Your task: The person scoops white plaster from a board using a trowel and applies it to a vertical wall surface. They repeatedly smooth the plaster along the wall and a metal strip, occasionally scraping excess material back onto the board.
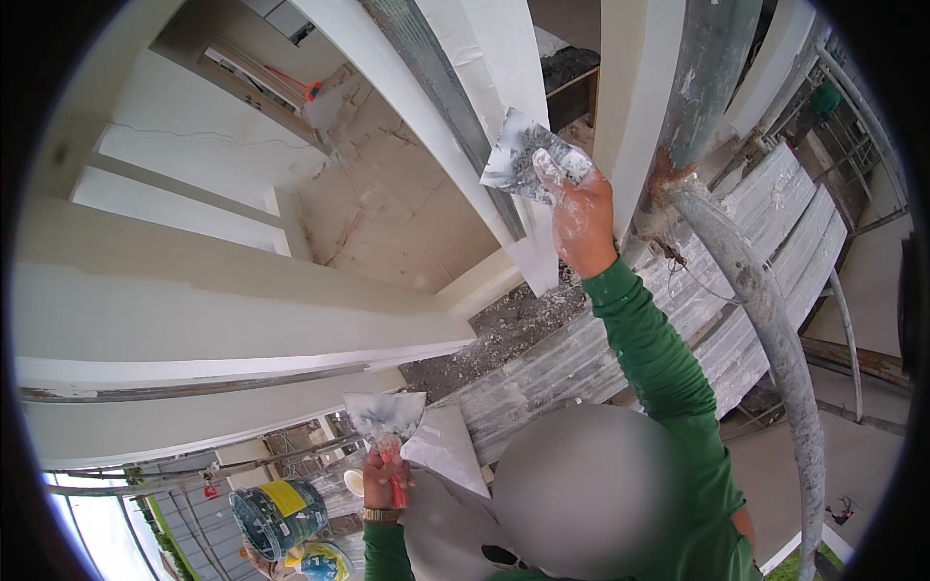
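My right hand [584, 218], in a green sleeve and dusted with white, is raised and grips a flat metal scraper blade [509, 160] smeared with grey-white putty. The blade lies over the edge of a white upright [504, 68] beside a dark metal track; whether it touches is hard to tell. Lower down, my left hand [386, 476] is closed around the red handle of a wide putty knife [386, 414]. That knife's blade points away from me and carries whitish smears.
A scaffold deck of metal planks [572, 358] runs under me, with a bent, splattered pipe [765, 290] at right. A blue bucket [254, 518] with a yellow label stands lower left. Beyond the white wall ledge [242, 310] lies a room with a dusty floor [387, 213].
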Demonstrator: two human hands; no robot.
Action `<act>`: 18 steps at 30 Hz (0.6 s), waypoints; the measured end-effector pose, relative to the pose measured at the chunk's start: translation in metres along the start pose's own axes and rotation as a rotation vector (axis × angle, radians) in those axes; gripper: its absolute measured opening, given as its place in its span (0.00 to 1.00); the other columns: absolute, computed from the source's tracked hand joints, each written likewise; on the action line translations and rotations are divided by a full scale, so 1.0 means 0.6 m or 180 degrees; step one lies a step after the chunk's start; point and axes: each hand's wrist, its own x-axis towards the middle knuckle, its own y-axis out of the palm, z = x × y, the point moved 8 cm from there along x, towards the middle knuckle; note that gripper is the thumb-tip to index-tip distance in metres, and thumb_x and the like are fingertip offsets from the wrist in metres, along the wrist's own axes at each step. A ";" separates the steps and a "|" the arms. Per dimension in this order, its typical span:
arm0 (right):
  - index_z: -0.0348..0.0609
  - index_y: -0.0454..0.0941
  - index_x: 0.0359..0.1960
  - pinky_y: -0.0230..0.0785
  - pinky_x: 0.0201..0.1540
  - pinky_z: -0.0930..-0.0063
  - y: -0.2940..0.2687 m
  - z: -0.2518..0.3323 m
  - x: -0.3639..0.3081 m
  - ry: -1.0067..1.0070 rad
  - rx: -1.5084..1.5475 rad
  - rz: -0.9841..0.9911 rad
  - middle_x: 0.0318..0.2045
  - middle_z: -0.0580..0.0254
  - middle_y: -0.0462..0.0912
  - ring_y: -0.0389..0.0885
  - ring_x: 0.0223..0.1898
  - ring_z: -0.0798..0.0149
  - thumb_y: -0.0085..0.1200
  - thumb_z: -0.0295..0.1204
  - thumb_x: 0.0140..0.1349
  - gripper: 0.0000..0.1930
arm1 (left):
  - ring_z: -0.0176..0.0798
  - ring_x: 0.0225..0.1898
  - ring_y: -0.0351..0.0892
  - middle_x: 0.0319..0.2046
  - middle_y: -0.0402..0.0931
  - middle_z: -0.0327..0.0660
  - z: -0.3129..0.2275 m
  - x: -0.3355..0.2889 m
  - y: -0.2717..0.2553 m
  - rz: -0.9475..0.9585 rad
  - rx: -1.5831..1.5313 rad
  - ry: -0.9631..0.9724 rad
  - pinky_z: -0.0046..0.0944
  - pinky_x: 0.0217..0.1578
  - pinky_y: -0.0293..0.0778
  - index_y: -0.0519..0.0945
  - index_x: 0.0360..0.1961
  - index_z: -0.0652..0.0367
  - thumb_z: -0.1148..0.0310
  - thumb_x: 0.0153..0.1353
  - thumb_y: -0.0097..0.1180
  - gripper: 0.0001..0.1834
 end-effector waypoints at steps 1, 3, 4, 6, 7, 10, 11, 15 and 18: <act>0.34 0.73 0.50 0.70 0.54 0.74 -0.036 -0.069 -0.045 0.0627 0.0467 -0.0009 0.43 0.59 0.80 0.79 0.46 0.68 0.53 0.18 0.61 0.15 | 0.31 0.12 0.64 0.22 0.70 0.36 -0.003 0.001 0.009 -0.0062 -0.0254 0.0077 0.35 0.16 0.73 0.70 0.43 0.62 0.76 0.59 0.52 0.11; 0.33 0.73 0.49 0.70 0.49 0.77 -0.055 -0.169 -0.159 0.1637 -0.0336 0.0641 0.44 0.57 0.80 0.78 0.43 0.69 0.54 0.24 0.63 0.14 | 0.30 0.11 0.63 0.18 0.68 0.35 -0.010 -0.007 0.020 -0.0161 -0.0493 0.0131 0.35 0.16 0.73 0.71 0.43 0.62 0.75 0.61 0.52 0.09; 0.33 0.73 0.49 0.70 0.49 0.74 -0.077 -0.206 -0.205 0.1606 -0.1428 0.1223 0.43 0.55 0.80 0.79 0.42 0.64 0.56 0.28 0.62 0.16 | 0.30 0.11 0.63 0.18 0.68 0.35 -0.019 -0.003 0.029 -0.0139 -0.0490 0.0099 0.35 0.16 0.74 0.71 0.43 0.62 0.74 0.62 0.52 0.09; 0.33 0.74 0.49 0.69 0.49 0.70 -0.098 -0.261 -0.290 0.1985 -0.2666 0.2093 0.43 0.50 0.80 0.79 0.42 0.58 0.58 0.33 0.61 0.19 | 0.29 0.12 0.65 0.19 0.69 0.36 -0.037 -0.001 0.038 -0.0301 -0.0158 0.0156 0.34 0.17 0.77 0.70 0.45 0.64 0.73 0.63 0.51 0.11; 0.33 0.74 0.49 0.69 0.49 0.68 -0.110 -0.285 -0.325 0.2384 -0.2861 0.2293 0.43 0.48 0.80 0.79 0.42 0.56 0.58 0.34 0.60 0.20 | 0.28 0.11 0.63 0.23 0.69 0.34 -0.042 0.008 0.034 -0.0336 -0.0174 0.0249 0.33 0.14 0.74 0.71 0.43 0.61 0.72 0.63 0.53 0.09; 0.34 0.74 0.50 0.68 0.49 0.65 -0.077 -0.348 -0.412 0.2455 -0.3185 0.3208 0.43 0.45 0.80 0.78 0.42 0.51 0.58 0.34 0.58 0.21 | 0.28 0.14 0.66 0.24 0.70 0.36 -0.092 -0.033 -0.012 -0.0616 -0.0691 0.0780 0.34 0.19 0.78 0.70 0.45 0.63 0.74 0.63 0.51 0.10; 0.35 0.74 0.50 0.68 0.49 0.64 -0.052 -0.362 -0.432 0.2234 -0.3241 0.3524 0.43 0.44 0.80 0.78 0.43 0.49 0.57 0.33 0.58 0.21 | 0.28 0.14 0.66 0.24 0.70 0.36 -0.097 -0.056 -0.038 -0.0735 -0.0794 0.1000 0.34 0.19 0.78 0.70 0.46 0.63 0.74 0.63 0.51 0.11; 0.42 0.76 0.52 0.66 0.56 0.59 0.049 -0.403 -0.545 0.0635 -0.3699 0.5617 0.47 0.49 0.79 0.76 0.49 0.48 0.54 0.28 0.54 0.21 | 0.28 0.12 0.65 0.30 0.75 0.39 -0.089 -0.161 -0.112 -0.1208 -0.1192 0.1459 0.34 0.15 0.76 0.69 0.49 0.65 0.74 0.60 0.52 0.16; 0.45 0.78 0.49 0.65 0.58 0.55 0.124 -0.431 -0.657 -0.0042 -0.3181 0.6529 0.47 0.53 0.79 0.76 0.51 0.52 0.50 0.28 0.56 0.17 | 0.29 0.11 0.64 0.34 0.77 0.41 -0.054 -0.242 -0.171 -0.1782 -0.1353 0.1734 0.33 0.13 0.74 0.68 0.52 0.66 0.74 0.59 0.51 0.19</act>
